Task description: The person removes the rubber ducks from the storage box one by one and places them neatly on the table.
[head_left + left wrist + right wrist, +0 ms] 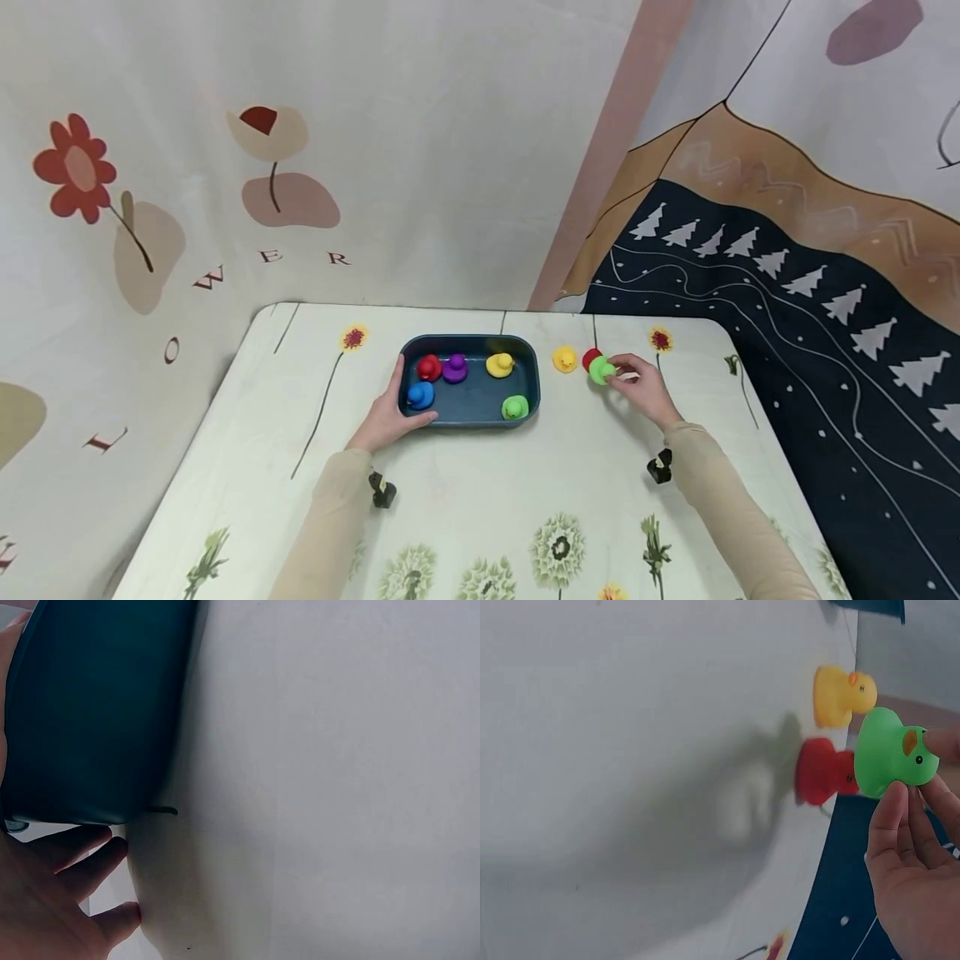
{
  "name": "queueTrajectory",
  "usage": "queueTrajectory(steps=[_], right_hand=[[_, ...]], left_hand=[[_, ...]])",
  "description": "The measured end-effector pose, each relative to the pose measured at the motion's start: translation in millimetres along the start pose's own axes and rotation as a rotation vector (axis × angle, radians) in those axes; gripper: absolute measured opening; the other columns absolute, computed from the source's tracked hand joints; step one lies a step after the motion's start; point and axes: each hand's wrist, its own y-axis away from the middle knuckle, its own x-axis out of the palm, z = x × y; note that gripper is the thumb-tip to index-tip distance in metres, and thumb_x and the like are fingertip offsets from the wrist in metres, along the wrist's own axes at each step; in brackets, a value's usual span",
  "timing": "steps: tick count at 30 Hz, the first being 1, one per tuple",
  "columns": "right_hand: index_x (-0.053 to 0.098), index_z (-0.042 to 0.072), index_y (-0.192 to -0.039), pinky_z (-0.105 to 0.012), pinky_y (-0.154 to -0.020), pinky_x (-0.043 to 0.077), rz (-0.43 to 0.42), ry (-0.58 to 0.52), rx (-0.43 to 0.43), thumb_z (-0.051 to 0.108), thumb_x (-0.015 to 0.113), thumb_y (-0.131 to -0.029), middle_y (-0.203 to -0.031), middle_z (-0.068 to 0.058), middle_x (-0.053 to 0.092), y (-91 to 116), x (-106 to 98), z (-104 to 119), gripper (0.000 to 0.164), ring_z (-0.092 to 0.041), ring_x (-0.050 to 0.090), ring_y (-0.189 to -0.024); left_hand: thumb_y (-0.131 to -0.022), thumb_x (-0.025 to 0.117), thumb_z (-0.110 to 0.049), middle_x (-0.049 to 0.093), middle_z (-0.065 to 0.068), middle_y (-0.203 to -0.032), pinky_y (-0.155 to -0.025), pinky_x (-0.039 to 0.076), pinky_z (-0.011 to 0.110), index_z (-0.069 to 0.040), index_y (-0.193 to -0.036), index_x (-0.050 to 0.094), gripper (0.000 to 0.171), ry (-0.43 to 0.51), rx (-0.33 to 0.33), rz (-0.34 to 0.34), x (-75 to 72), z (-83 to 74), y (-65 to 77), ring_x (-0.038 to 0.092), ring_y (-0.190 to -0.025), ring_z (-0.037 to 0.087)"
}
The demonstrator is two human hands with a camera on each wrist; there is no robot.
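The pale surface [480,479] is patterned with flowers [558,547] and green sprigs [656,550]. Toward its far edge a dark blue tray [467,407] is set down; to the tray's right, a yellow duck [565,359] and a red duck [817,772] are placed side by side.

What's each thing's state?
Dark blue rectangular tray: held by left hand
Green toy duck: pinched by right hand
Loose yellow duck: on table
Loose red duck: on table
Red duck: in tray
Purple duck: in tray
Blue duck: in tray
Yellow duck: in tray
Green duck: in tray
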Motion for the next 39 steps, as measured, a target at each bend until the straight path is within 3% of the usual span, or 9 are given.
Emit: queueTrajectory(steps=[8, 12, 16, 20, 30, 39], right_hand=[[0.061, -0.008, -0.116, -0.016, -0.074, 0.047, -0.058, 0.043, 0.039, 0.004, 0.068, -0.089, -0.113, -0.024, 0.061, -4.6, -12.9, -14.0, 0.031, -0.033, 0.057, -0.099], [0.06, -0.008, -0.118, -0.016, -0.075, 0.046, -0.068, 0.034, 0.098, 0.005, 0.066, -0.09, -0.114, -0.023, 0.06, -7.3, -17.0, -19.2, 0.032, -0.031, 0.056, -0.1], [0.058, -0.008, -0.121, -0.022, -0.078, 0.047, -0.064, 0.038, 0.146, 0.007, 0.066, -0.09, -0.116, -0.024, 0.059, -11.0, -18.9, -24.3, 0.035, -0.031, 0.056, -0.102], [0.057, -0.008, -0.122, -0.027, -0.078, 0.046, -0.067, 0.074, 0.181, 0.009, 0.065, -0.091, -0.119, -0.024, 0.058, -16.5, -19.4, -28.5, 0.036, -0.033, 0.055, -0.104], [0.056, -0.007, -0.125, -0.018, -0.069, 0.046, -0.058, 0.038, 0.287, 0.011, 0.062, -0.091, -0.113, -0.021, 0.057, -23.3, -10.8, -32.6, 0.039, -0.026, 0.052, -0.099], [0.056, -0.006, -0.125, -0.02, -0.07, 0.047, -0.096, 0.024, 0.303, 0.009, 0.06, -0.091, -0.111, -0.019, 0.056, -24.6, -8.5, -36.7, 0.037, -0.023, 0.051, -0.095]], left_hand=[[-0.079, 0.079, -0.044, 0.016, 0.022, -0.157, -0.108, 0.024, 0.059, -0.028, -0.155, -0.009, 0.117, 0.01, -0.005, 0.003, -0.1, -0.9, 0.7, 0.026, -0.138, 0.044], [-0.079, 0.079, -0.044, 0.017, 0.023, -0.156, -0.108, 0.025, 0.059, -0.028, -0.155, -0.009, 0.117, 0.01, -0.002, 0.003, 0.0, -0.8, 0.5, 0.026, -0.138, 0.044], [-0.079, 0.079, -0.043, 0.018, 0.024, -0.156, -0.108, 0.024, 0.059, -0.027, -0.155, -0.009, 0.117, 0.015, -0.002, 0.001, 0.2, -0.4, 0.5, 0.027, -0.138, 0.044], [-0.079, 0.079, -0.043, 0.019, 0.024, -0.156, -0.108, 0.025, 0.059, -0.027, -0.155, -0.009, 0.118, 0.015, -0.003, 0.0, 0.2, -0.1, 0.8, 0.027, -0.137, 0.044], [-0.078, 0.079, -0.045, 0.02, 0.024, -0.155, -0.108, 0.025, 0.059, -0.027, -0.156, -0.008, 0.118, 0.011, -0.001, -0.007, -0.3, 0.7, 0.7, 0.028, -0.137, 0.045], [-0.078, 0.079, -0.045, 0.019, 0.023, -0.156, -0.108, 0.025, 0.059, -0.028, -0.155, -0.008, 0.118, 0.007, -0.011, -0.001, 0.2, -1.2, 0.6, 0.028, -0.137, 0.044]])
